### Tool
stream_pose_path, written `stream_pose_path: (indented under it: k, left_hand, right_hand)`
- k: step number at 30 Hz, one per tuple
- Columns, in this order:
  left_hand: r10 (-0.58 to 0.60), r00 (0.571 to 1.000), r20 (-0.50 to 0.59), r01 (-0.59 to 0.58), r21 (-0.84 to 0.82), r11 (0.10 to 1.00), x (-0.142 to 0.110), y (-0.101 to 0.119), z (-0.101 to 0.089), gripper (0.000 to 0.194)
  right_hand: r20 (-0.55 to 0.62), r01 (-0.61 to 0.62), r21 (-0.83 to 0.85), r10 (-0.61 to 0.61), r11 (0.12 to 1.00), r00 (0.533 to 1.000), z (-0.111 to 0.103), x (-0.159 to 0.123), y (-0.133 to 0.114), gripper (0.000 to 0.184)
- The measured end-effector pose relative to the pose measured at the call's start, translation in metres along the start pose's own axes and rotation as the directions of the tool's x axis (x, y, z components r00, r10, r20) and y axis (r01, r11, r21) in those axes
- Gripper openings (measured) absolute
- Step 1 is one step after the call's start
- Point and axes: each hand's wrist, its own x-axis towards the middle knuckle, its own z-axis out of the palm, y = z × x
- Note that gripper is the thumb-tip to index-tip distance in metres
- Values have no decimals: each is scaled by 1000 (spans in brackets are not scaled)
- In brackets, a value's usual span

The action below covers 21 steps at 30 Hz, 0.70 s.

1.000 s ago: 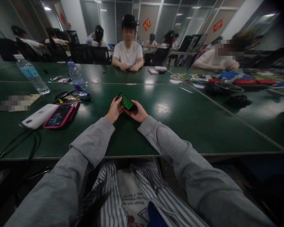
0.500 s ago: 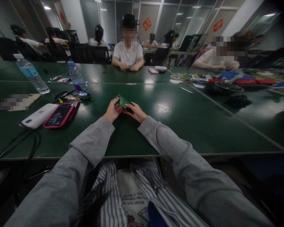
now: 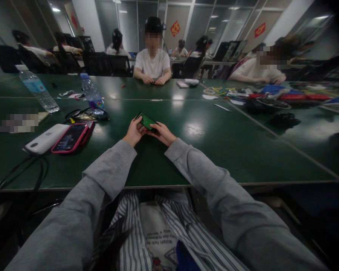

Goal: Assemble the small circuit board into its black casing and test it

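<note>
Between both hands I hold a small green circuit board (image 3: 147, 121) with a dark edge, tilted just above the green table (image 3: 158, 162). My left hand (image 3: 135, 131) is closed on its left end, thumb on the upper face. At the right end my right hand (image 3: 162, 134) grips it, thumb across the board's face. The other fingers of both hands are underneath and partly hidden. Fine detail on the board is too small to make out.
On the left are a pink-cased phone (image 3: 71, 138), a white power bank (image 3: 46, 139), a water bottle (image 3: 38, 89) and another bottle (image 3: 92, 94). To the right lie a pen (image 3: 222, 108) and tangled cables (image 3: 223, 92). A person (image 3: 152, 62) sits opposite.
The board is tipped very slightly, and its green face looks brighter. Both hands keep their grip in nearly the same place.
</note>
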Motion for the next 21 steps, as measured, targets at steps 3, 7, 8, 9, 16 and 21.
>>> stream_pose_path:
  k: [3, 7, 8, 9, 16, 21]
  left_hand:
    - [-47, 999, 18, 48, -12, 999, 3, 0, -1, 36]
    - [-103, 993, 62, 106, -35, 994, 2, 3, 0, 29]
    - [-107, 991, 78, 111, -43, 993, 1, 4, 1, 30]
    - [-108, 990, 92, 114, -53, 992, -1, 5, 2, 31]
    - [-135, 972, 190, 150, -68, 986, -13, 10, 9, 42]
    - [-192, 961, 199, 203, -38, 978, -16, 11, 11, 45]
  right_hand:
    - [-23, 9, -19, -10, 1000, 1000, 0, 2, 2, 9]
    - [-100, 65, -113, -77, 991, 992, -6, 9, 7, 14]
    - [-143, 104, -184, -131, 978, 981, -9, 10, 8, 20]
    - [-184, 147, -270, -201, 952, 962, -12, 11, 8, 27]
    - [1, 333, -689, -459, 643, 889, -21, 3, 4, 56]
    - [146, 417, -824, -565, 385, 812, -22, 4, 5, 62]
